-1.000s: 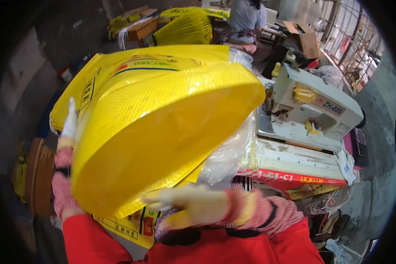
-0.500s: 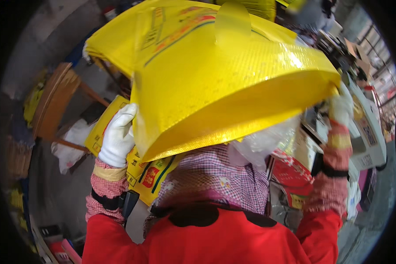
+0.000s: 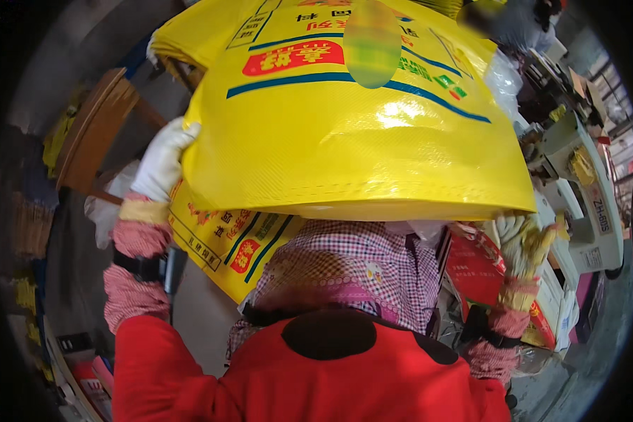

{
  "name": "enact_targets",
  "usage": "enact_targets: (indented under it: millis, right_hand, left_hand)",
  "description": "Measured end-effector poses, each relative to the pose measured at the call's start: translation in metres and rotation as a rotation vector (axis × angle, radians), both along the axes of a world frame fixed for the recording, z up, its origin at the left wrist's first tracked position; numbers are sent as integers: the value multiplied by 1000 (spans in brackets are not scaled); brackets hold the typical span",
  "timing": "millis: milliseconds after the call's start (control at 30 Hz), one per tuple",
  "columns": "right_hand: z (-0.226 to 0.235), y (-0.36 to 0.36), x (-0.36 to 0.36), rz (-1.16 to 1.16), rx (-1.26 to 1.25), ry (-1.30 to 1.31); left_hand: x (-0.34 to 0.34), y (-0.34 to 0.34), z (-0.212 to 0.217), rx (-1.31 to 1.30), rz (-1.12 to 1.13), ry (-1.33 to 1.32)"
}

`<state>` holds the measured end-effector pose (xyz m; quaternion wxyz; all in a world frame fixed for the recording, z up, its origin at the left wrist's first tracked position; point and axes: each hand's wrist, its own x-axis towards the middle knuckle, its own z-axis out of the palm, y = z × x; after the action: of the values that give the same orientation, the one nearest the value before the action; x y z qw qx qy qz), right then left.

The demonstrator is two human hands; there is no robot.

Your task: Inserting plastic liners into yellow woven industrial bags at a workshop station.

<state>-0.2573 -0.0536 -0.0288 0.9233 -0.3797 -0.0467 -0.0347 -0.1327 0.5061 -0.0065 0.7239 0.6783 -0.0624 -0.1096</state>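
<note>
A large yellow woven plastic sack (image 3: 344, 158) with printed coloured bands spreads in front of me, its near edge lying almost straight across. My left hand (image 3: 163, 158), in a white knit glove, is closed on the sack's left edge. Just below the sack's near right corner is my right hand (image 3: 524, 246), in a glove with a yellowed palm side. Its fingers look spread, and no sack is seen between them. Beneath the sack, a second yellow printed sack (image 3: 250, 246) lies beside my checked purple apron (image 3: 352, 271).
Behind the held sack at the upper left are more yellow sacks (image 3: 179, 35). A wooden stool (image 3: 95, 130) stands to the left. On the right are a pale green machine (image 3: 587, 211) and a red box (image 3: 471, 264). Clear plastic (image 3: 503, 77) hangs at the upper right.
The sack's gaping mouth has flattened, and its printed face now shows. My right hand has come off the corner and moved down toward me. My left hand has shifted left and up.
</note>
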Motion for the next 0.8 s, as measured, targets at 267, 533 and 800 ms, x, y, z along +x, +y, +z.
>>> enact_targets:
  millis: [267, 533, 800]
  right_hand:
    - [-31, 169, 98, 474, 504, 140]
    - [6, 310, 102, 479, -152, 200]
    - [-96, 295, 147, 530, -1, 438]
  left_hand:
    - [-130, 160, 24, 529, 852, -187]
    - [-323, 230, -125, 163, 1219, -40]
    - [-318, 186, -304, -36, 1267, 196]
